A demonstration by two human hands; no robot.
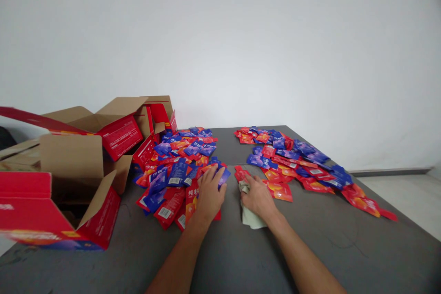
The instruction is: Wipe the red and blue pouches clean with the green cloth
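My left hand (211,195) lies over the near right edge of the left pile of pouches (177,172), its fingers spread and touching the top ones. Partly under those fingers is a purple-blue pouch (225,176). In my right hand (258,196) is a bunched pale green cloth (252,218), whose loose end hangs down onto the table. A red pouch (241,173) lies just beyond the right fingertips; whether they touch it I cannot tell. Beside that hand, a red-orange pouch (279,191) lies flat at the edge of the right pile.
Opened red cardboard boxes (103,220) with raised brown flaps crowd the left side. More red and blue pouches (310,158) spread along the right side of the dark grey table (220,266). A white wall (220,46) stands behind the table's far edge.
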